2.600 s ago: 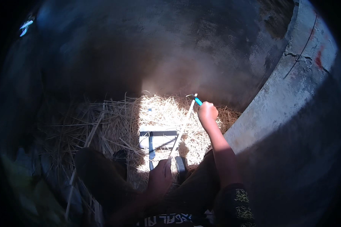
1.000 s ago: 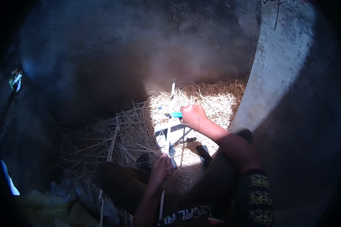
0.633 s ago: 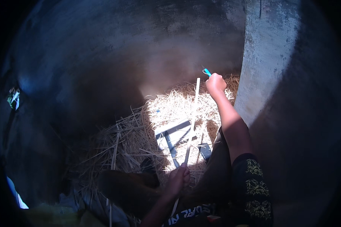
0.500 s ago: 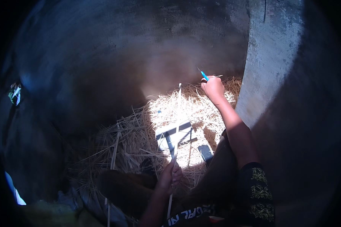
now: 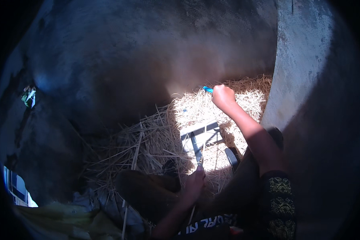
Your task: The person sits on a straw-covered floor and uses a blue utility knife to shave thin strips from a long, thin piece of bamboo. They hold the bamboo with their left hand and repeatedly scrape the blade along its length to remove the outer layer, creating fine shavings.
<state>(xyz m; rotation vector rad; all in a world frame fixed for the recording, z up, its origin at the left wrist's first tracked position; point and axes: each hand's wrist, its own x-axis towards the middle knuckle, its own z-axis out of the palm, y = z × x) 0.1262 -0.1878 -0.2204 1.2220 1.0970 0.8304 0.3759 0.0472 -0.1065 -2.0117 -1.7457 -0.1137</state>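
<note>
My right hand point(image 5: 223, 95) is closed round a slim tool with a bright blue handle point(image 5: 208, 89), near the wall at the far edge of the pale shavings. Its thin point does not show now. Low in my lap, my left hand point(image 5: 196, 182) is closed round a long, thin pale strip point(image 5: 204, 141). Beside the strip, a dark blade-shaped piece point(image 5: 196, 147) runs from the hand over a pale block point(image 5: 213, 130); whether the hand grips it too, I cannot tell.
Shavings or straw-like strips point(image 5: 156, 138) cover the ground between my bent legs and the curved wall point(image 5: 148, 52). By my right knee lies a dark oblong thing point(image 5: 231, 157). A pale pillar-like wall point(image 5: 296, 60) stands at right, and crumpled cloth point(image 5: 68, 220) lies lower left.
The blue tool has turned in my right hand, its point no longer pointing up. The long strip no longer rises as far above my left hand. The whole view has shifted somewhat.
</note>
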